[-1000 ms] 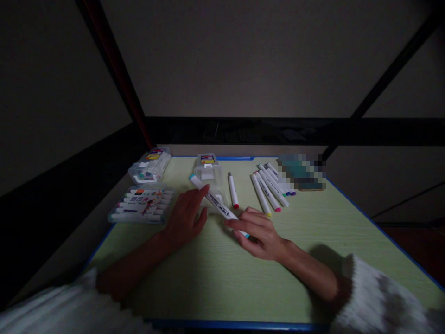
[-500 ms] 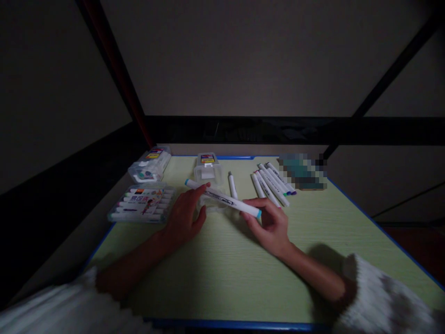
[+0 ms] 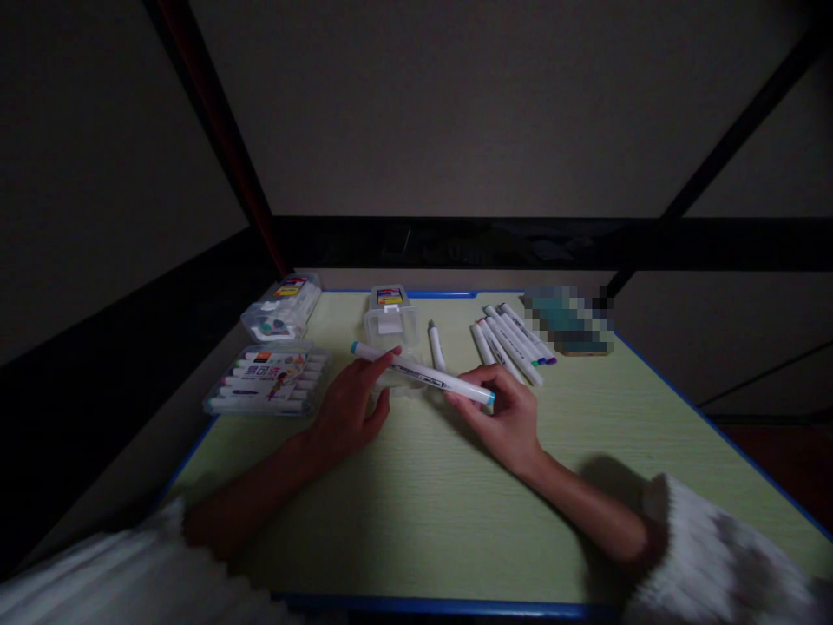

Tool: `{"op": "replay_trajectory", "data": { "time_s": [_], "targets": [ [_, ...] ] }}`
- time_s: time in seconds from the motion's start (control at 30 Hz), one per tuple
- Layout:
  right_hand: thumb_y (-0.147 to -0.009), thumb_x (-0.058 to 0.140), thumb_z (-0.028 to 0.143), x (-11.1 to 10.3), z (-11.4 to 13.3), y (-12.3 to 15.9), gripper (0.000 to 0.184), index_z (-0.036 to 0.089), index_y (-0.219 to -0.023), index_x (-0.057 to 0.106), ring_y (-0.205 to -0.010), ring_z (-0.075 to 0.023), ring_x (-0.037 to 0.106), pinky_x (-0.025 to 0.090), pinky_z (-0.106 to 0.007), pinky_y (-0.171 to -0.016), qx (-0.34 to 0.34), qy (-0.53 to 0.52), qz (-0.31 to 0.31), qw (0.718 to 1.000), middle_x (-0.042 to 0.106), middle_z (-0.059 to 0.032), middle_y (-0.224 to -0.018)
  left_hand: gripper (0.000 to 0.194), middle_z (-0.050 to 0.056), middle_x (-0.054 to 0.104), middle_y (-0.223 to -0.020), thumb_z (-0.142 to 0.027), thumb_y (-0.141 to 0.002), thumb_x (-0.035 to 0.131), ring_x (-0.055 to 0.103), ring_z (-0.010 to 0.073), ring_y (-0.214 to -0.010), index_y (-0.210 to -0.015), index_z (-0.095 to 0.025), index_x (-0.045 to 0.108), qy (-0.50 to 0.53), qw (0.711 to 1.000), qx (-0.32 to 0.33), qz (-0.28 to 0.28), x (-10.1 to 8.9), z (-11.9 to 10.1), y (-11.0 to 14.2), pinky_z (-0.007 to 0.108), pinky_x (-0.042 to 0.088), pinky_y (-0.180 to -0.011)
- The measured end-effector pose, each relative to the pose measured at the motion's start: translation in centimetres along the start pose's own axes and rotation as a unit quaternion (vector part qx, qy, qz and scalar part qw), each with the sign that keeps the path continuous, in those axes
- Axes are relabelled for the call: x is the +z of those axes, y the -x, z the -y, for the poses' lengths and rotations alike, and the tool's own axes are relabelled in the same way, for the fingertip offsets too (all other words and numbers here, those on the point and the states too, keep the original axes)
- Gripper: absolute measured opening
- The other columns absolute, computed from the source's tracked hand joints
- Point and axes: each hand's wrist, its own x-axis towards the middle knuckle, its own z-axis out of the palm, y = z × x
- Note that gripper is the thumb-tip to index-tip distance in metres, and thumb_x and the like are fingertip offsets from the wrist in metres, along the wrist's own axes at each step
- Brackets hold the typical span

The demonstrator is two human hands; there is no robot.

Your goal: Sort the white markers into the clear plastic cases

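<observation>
A white marker (image 3: 449, 382) with light blue ends is held slantwise above the table. My right hand (image 3: 504, 417) pinches it near its right end, between thumb and fingers. Toward the other end, the index finger of my left hand (image 3: 348, 404) lies across the marker, while its thumb stands apart below. Behind the marker is a clear plastic case (image 3: 390, 325) with its lid (image 3: 407, 392) lying toward me, partly hidden by marker and fingers. A single white marker (image 3: 436, 345) lies right of the case. Several more white markers (image 3: 511, 343) lie together beyond my right hand.
On the left, a flat clear box of markers (image 3: 266, 382) lies in front of a taller clear case (image 3: 283, 308). A pixelated flat object (image 3: 566, 321) sits at the back right. The pale green table (image 3: 416, 529) has blue edges, and a wall rises behind it.
Both hands and the held marker have shifted slightly to the right, the marker a little lower. My hold looks the same, and the things on the table stay where they were.
</observation>
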Motion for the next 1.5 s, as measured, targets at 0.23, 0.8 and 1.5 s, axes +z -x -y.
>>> {"op": "replay_trajectory", "data": {
  "time_s": [0.23, 0.8, 1.5],
  "targets": [
    [-0.074, 0.064, 0.024, -0.12, -0.05, 0.20, 0.009, 0.019, -0.072, 0.057, -0.045, -0.0086, 0.047, 0.037, -0.021, -0.041, -0.018, 0.017, 0.006, 1.000, 0.056, 0.0037, -0.056, 0.053, 0.011, 0.058, -0.114, -0.012, -0.081, 0.048, 0.057, 0.0218, -0.101, -0.131, -0.017, 0.032, -0.014, 0.999, -0.024, 0.029, 0.54, 0.21, 0.25, 0.037, 0.049, -0.086],
    [-0.075, 0.061, 0.020, -0.11, -0.29, 0.46, 0.005, 0.019, -0.076, 0.056, -0.047, -0.0095, 0.050, 0.039, -0.020, -0.042, -0.059, 0.029, 0.015, 0.998, 0.058, 0.0036, -0.058, 0.066, 0.014, 0.051, -0.125, -0.014, -0.081, 0.049, 0.051, 0.0245, -0.110, -0.139, -0.016, 0.017, -0.022, 0.991, -0.034, 0.127, 0.80, 0.22, 0.26, 0.040, 0.044, -0.092],
    [-0.080, 0.058, 0.013, -0.41, 0.27, 0.09, 0.010, 0.016, -0.084, 0.066, -0.054, -0.0119, 0.057, 0.043, -0.022, -0.048, -0.125, 0.019, 0.073, 0.989, 0.066, -0.0036, -0.066, 0.072, 0.009, 0.060, -0.109, -0.016, -0.080, 0.052, 0.055, 0.0234, -0.094, -0.139, -0.016, 0.012, -0.038, 0.988, -0.008, 0.148, 0.93, 0.54, 0.35, 0.040, 0.043, -0.086]
  ]
}}
